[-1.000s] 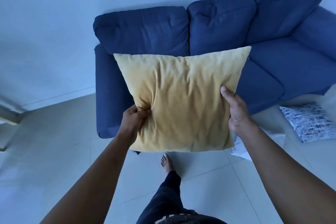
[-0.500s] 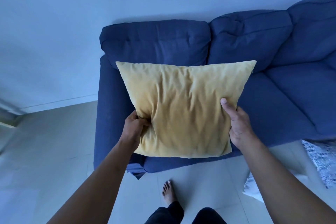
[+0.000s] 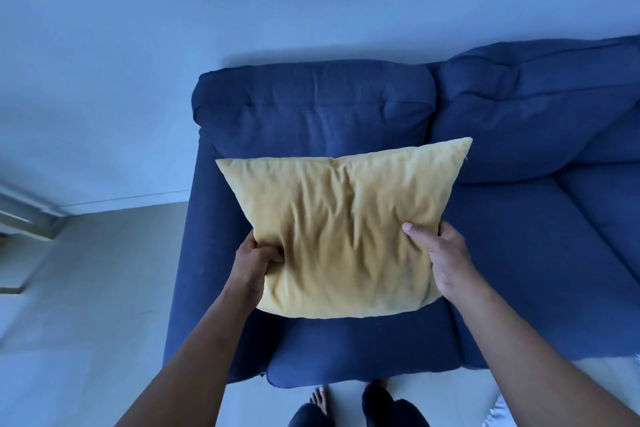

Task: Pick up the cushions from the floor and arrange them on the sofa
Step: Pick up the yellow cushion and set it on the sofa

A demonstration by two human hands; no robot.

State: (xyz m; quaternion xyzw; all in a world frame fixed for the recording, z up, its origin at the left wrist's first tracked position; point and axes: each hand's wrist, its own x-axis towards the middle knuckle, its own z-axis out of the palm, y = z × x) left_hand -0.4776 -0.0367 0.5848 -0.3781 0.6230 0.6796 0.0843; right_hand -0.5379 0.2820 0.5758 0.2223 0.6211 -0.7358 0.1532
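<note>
Blue sofa (image 3: 519, 253) cut off right; both grips, left hand (image 3: 254, 262), right hand (image 3: 446, 260), clutch yellow cushion (image 3: 343, 229).

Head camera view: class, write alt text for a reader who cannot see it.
Two bare hands, left hand and right hand, hold a yellow cushion by its lower sides above the left seat of a blue sofa. Pale floor lies left.

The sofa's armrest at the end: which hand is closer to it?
Left. The left hand grips the yellow cushion's lower left edge, right beside the armrest. The right hand holds the cushion's opposite edge, over the seat, farther from that armrest.
</note>
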